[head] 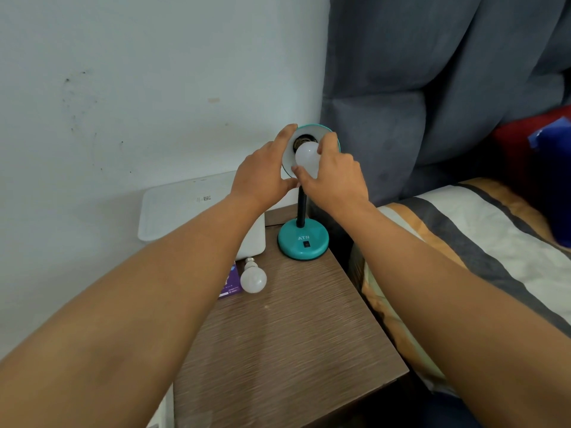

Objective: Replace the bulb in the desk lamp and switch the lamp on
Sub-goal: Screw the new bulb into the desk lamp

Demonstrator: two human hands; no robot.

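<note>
A teal desk lamp stands at the far edge of a brown bedside table (287,341), with a round base (303,244), a black switch (306,244) and a black flexible neck. Its shade (312,131) faces me, the dark socket showing inside. My left hand (265,171) grips the shade's left rim. My right hand (332,177) holds a white bulb (306,156) at the socket mouth; whether its base is in the socket is hidden. A second white bulb (253,277) lies on the table, screw cap pointing away from me.
A purple bulb box (231,281) lies beside the loose bulb. A white box-like object (185,208) sits against the wall at left. A grey padded headboard (432,88) and a bed with a striped pillow (463,242) close off the right side.
</note>
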